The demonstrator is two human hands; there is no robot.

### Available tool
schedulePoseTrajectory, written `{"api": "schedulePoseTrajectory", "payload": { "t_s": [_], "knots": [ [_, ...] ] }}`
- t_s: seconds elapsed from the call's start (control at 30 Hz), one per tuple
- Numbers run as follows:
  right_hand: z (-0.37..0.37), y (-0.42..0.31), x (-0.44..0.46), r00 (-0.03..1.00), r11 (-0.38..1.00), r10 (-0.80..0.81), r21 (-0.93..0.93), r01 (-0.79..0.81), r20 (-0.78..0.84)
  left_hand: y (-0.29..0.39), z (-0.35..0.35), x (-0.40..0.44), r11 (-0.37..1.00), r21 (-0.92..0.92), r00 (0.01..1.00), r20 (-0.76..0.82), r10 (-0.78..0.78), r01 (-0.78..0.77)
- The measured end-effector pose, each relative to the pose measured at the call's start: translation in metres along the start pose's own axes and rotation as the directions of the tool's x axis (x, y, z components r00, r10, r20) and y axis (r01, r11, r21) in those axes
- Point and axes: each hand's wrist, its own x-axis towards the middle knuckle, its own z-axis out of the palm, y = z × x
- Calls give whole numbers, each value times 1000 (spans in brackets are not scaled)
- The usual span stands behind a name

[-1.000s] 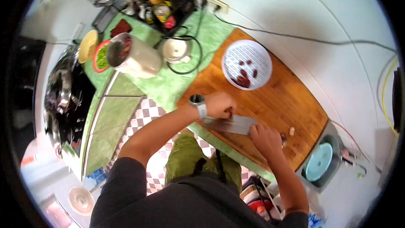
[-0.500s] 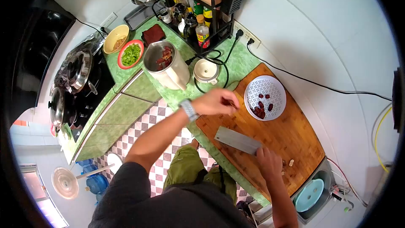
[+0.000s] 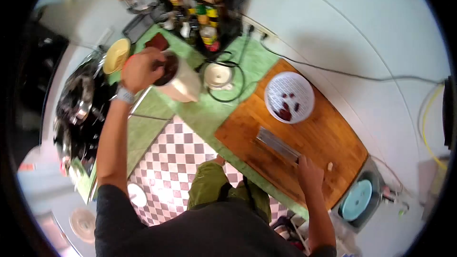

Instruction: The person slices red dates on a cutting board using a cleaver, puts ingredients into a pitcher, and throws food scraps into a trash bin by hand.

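Note:
My left hand (image 3: 141, 70), a watch on its wrist, hangs over the mouth of a cream jug (image 3: 184, 84) with dark red pieces inside. Its fingers are curled and blurred, so whatever they hold is hidden. My right hand (image 3: 310, 175) grips a cleaver (image 3: 278, 144) by the handle, the broad blade just above or against the wooden cutting board (image 3: 247, 123); which of these I cannot tell. Beyond the blade sits a white perforated basket (image 3: 304, 83) with several red dates (image 3: 284, 114). A small pale scrap (image 3: 330, 166) lies on the board near my right hand.
A cream lid (image 3: 219, 75) and a looped black cord stand beside the jug. Behind are a black rack of bottles (image 3: 208, 35) and a yellow bowl (image 3: 116, 56). Pots (image 3: 83, 100) are on the left stove. A sink with a blue basin (image 3: 357, 200) is at right.
My left hand has gone from above the cutting board, carrying dark red pieces, leftward to the jug's mouth. My right hand keeps the cleaver, its blade now angled slightly differently. The view has shifted.

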Motion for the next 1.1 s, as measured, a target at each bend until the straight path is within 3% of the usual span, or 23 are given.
{"api": "schedulePoseTrajectory", "payload": {
  "t_s": [0.07,0.13,0.2,0.27,0.33,0.4,0.57,0.63,0.67,0.73,0.8,0.87,0.93,1.03,1.1],
  "knots": [
    [-1,7,-13,1000,999,27,-23,-26,7,17,-6,2,997,35,995,-68,78,-76],
    [1,13,-26,995,995,100,16,-100,17,52,-9,3,999,18,990,-140,35,-32],
    [6,11,-37,989,986,144,79,-145,17,87,-2,6,992,-123,987,-159,21,-41],
    [6,10,-50,960,951,273,133,-278,57,137,24,9,960,-133,947,-245,209,-247],
    [12,9,-62,945,930,321,165,-328,65,197,71,15,905,-367,976,-122,182,-215],
    [16,8,-79,927,909,368,184,-375,72,240,134,32,830,-502,963,-24,269,-244],
    [33,8,-118,870,815,479,308,-491,118,306,263,67,841,-459,869,244,430,-287],
    [35,5,-129,845,793,513,291,-535,154,325,288,76,805,-394,757,316,572,-444],
    [37,5,-135,824,776,538,276,-567,178,329,299,83,799,-399,748,320,581,-451],
    [40,7,-144,823,763,547,313,-566,153,327,317,96,692,-143,576,450,682,-708],
    [34,7,-145,770,716,598,283,-638,222,328,317,107,653,-197,531,437,726,-731],
    [38,10,-151,757,698,607,291,-654,244,333,309,115,633,-175,452,561,693,-754],
    [44,13,-158,748,686,604,299,-663,274,332,313,117,613,-158,448,547,707,-774],
    [46,15,-156,749,664,636,363,-653,184,326,310,113,615,-220,461,487,742,-758],
    [41,14,-151,758,663,632,393,-637,163,319,301,108,656,-292,627,200,753,-696]
  ]
}}
